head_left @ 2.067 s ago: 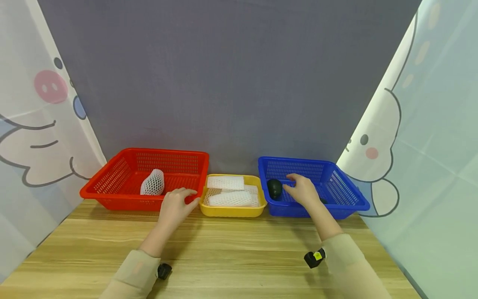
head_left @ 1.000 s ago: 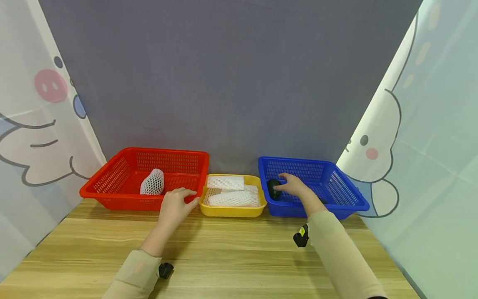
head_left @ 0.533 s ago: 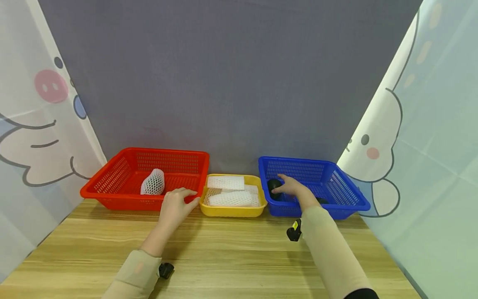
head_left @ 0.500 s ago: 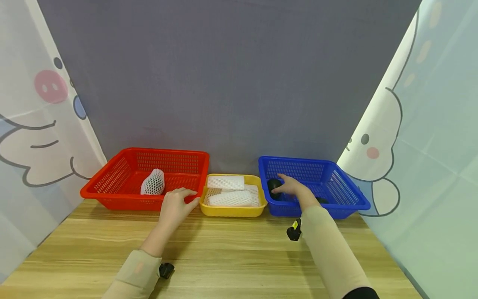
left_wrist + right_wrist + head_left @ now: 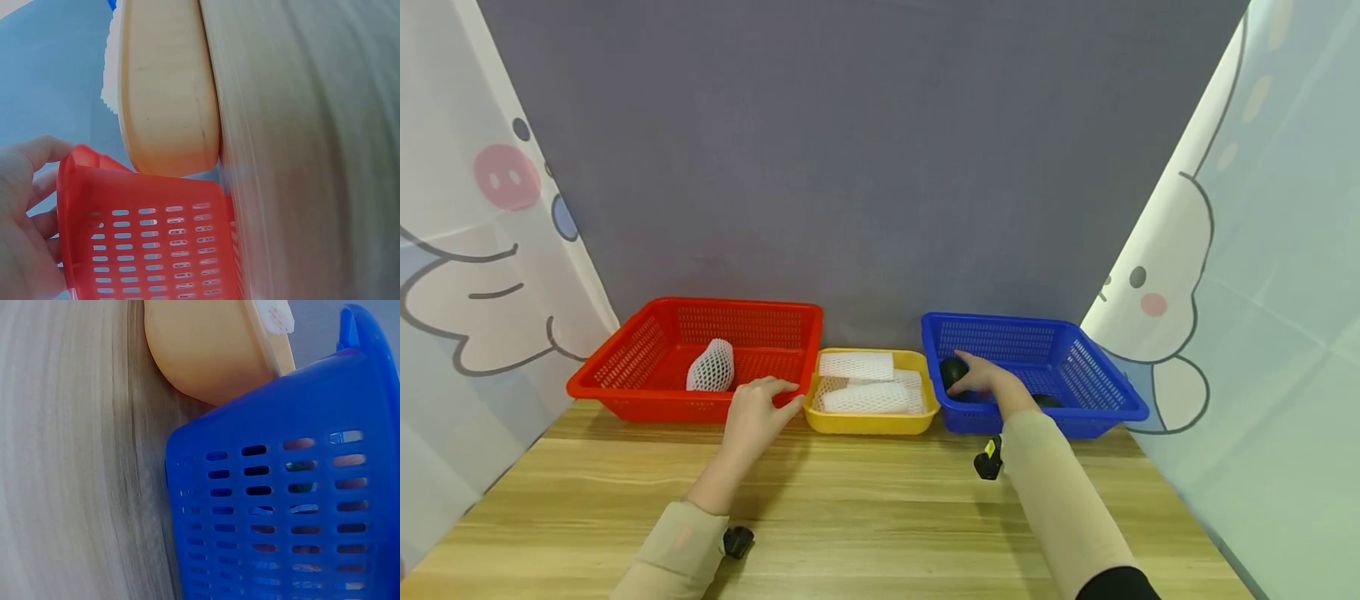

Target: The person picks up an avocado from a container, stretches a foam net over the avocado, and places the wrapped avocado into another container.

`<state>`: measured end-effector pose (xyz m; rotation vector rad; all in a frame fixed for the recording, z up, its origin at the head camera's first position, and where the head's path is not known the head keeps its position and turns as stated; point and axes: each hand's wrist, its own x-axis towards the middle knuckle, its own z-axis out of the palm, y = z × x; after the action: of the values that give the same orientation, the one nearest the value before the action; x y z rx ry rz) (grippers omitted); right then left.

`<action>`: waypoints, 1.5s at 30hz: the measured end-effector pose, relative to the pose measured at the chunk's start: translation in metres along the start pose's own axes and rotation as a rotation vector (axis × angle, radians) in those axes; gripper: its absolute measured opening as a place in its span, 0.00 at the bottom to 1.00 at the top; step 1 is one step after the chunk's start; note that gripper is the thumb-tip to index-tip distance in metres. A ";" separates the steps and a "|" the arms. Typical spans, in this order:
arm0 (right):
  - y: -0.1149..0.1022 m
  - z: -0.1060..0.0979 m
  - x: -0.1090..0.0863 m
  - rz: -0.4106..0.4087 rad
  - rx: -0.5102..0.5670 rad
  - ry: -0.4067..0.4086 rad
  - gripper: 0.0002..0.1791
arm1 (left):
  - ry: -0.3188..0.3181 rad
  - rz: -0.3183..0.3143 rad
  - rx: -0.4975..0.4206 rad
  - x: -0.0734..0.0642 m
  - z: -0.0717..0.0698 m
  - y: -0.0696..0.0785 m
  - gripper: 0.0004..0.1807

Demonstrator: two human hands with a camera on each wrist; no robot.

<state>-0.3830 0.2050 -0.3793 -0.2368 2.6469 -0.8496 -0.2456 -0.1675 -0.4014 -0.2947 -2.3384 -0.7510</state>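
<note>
My right hand (image 5: 988, 382) reaches into the blue basket (image 5: 1052, 424), thumb and index finger round a dark green oval fruit (image 5: 952, 372) at its left end. In the right wrist view, the basket's wall mostly hides the fingers. A second dark fruit (image 5: 1047, 401) lies near the front wall, partly hidden by the wrist. My left hand (image 5: 757, 415) rests at the front right corner of the red basket (image 5: 655, 405), fingers relaxed at the rim and holding nothing. Inside that basket sits a white foam net sleeve (image 5: 711, 367) with a bulging shape; its contents cannot be made out.
Between the two baskets stands a yellow tray (image 5: 871, 424) with several white foam net sleeves (image 5: 865, 398). All three containers stand on a wooden table (image 5: 865, 517), before a grey backdrop (image 5: 865, 167). Printed curtains (image 5: 1285, 292) hang at both sides.
My right hand has moved left and down in the blue basket, onto the dark green fruit, and its thumb and index finger have come round it. The left hand has stayed in place.
</note>
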 end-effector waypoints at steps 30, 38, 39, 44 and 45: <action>-0.004 0.006 -0.002 -0.003 -0.103 0.068 0.42 | -0.005 -0.021 -0.002 -0.001 0.001 0.000 0.11; -0.005 0.005 -0.005 -0.033 -0.154 0.066 0.42 | -0.003 -0.024 0.002 0.000 0.001 0.001 0.11; -0.006 0.005 -0.006 -0.034 -0.151 0.071 0.42 | -0.004 -0.025 0.001 -0.001 0.001 0.001 0.11; -0.006 0.005 -0.006 -0.064 -0.128 0.113 0.43 | -0.004 -0.024 -0.001 -0.001 0.001 0.001 0.11; -0.006 0.005 -0.006 -0.070 -0.122 0.121 0.43 | -0.004 -0.024 -0.001 -0.001 0.001 0.001 0.11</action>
<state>-0.3752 0.1991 -0.3780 -0.3207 2.8221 -0.7465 -0.2450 -0.1658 -0.4019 -0.2689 -2.3489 -0.7632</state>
